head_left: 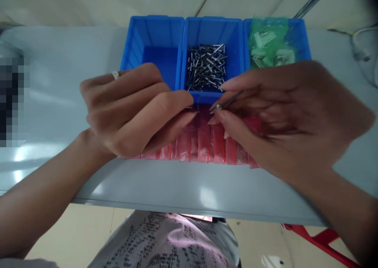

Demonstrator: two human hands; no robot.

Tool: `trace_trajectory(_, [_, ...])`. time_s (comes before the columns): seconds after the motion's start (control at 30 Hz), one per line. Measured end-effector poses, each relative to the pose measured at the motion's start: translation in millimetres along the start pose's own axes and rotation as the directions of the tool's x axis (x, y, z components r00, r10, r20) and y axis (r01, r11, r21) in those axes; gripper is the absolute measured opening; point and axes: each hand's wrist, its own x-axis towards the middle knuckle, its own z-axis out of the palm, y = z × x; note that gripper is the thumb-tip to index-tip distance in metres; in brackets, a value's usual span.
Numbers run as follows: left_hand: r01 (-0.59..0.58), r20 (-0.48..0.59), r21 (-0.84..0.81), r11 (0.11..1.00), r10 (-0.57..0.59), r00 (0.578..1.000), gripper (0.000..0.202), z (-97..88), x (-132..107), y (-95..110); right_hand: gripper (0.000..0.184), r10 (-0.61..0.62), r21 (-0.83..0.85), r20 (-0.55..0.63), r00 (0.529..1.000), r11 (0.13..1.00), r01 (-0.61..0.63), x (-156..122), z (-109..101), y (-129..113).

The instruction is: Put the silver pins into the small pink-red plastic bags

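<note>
My left hand [132, 106] rests curled on a row of small red plastic bags [206, 146] lying on the grey table [189, 189]; its fingertips press the top edge of one bag. My right hand [283, 114] pinches a thin metal pin [227, 102] between thumb and fingers, its tip just above the same bags. Behind the hands stand three blue bins: the left one [153, 43] looks empty, the middle one [212, 36] holds a heap of metal pins [206, 65], the right one [298, 36] holds green bags of parts [270, 43].
The table's front edge runs close to my body, with a printed shirt below it. A cable [363, 47] lies at the far right of the table. A red plastic frame [319, 240] shows under the table at the lower right.
</note>
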Motion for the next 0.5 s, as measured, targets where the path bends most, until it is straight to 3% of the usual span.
trace_trajectory(0.07, [-0.044, 0.014, -0.027, 0.999, 0.044, 0.999, 0.030, 0.0, 3.0, 2.1, 0.028, 0.079, 0.107, -0.060, 0.995, 0.992, -0.072, -0.2, 2.4, -3.2])
trace_trajectory(0.17, [-0.135, -0.050, -0.040, 0.990, 0.133, 0.990, 0.041, 2.4, 5.7, 3.9, 0.022, 0.181, 0.123, -0.051, 0.982, 0.977, -0.174, -2.9, 4.4, -5.9])
trace_trajectory(0.23, [-0.154, -0.079, -0.027, 0.988, 0.151, 0.985, 0.037, 5.3, 5.2, 3.5, 0.017, 0.202, 0.130, -0.084, 0.976, 0.973, -0.190, -5.0, 5.5, -6.4])
trace_trajectory(0.37, [-0.135, -0.043, 0.002, 0.991, 0.135, 0.990, 0.027, 9.0, 1.1, 0.6, 0.003, 0.206, 0.214, -0.130, 0.970, 0.961, -0.176, -7.3, 8.5, -5.8])
trace_trajectory(0.5, [-0.044, 0.014, 0.045, 0.998, 0.044, 0.999, 0.024, 6.0, -0.4, 0.6, 0.008, 0.254, 0.167, -0.139, 0.957, 0.959, -0.230, -7.0, 5.8, -4.0])
